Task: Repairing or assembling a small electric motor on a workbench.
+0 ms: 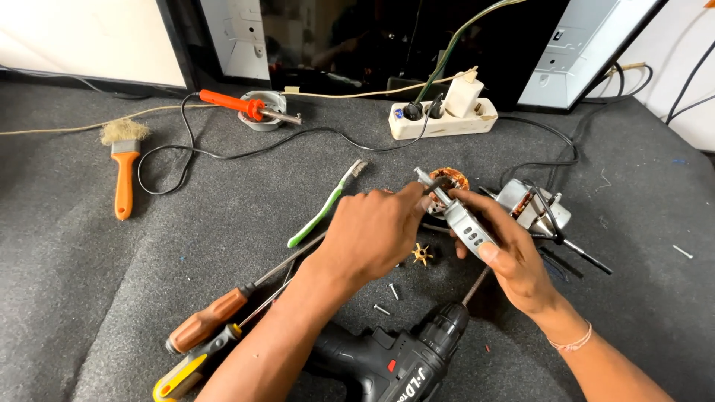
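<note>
Both forearms reach in from below and converge; left hand (372,234) curls knuckles-up with its fingers (413,199) pinched, right hand (506,249) wraps shut, thumb on top.

My left hand (372,234): bare, no glove, no ring visible. Left forearm bare up to frame bottom edge; no sleeve, no watch, no band in view. My right hand (506,257): bare, no glove; nails short, thumbnail plainly visible. Right wrist carries thin bracelet (572,344), pale pink cord, small knot or bead section on outer side, sits snug just behind wrist joint. Right forearm bare beyond bracelet to frame corner; no sleeve in view. No tape or markings on either arm.
</note>
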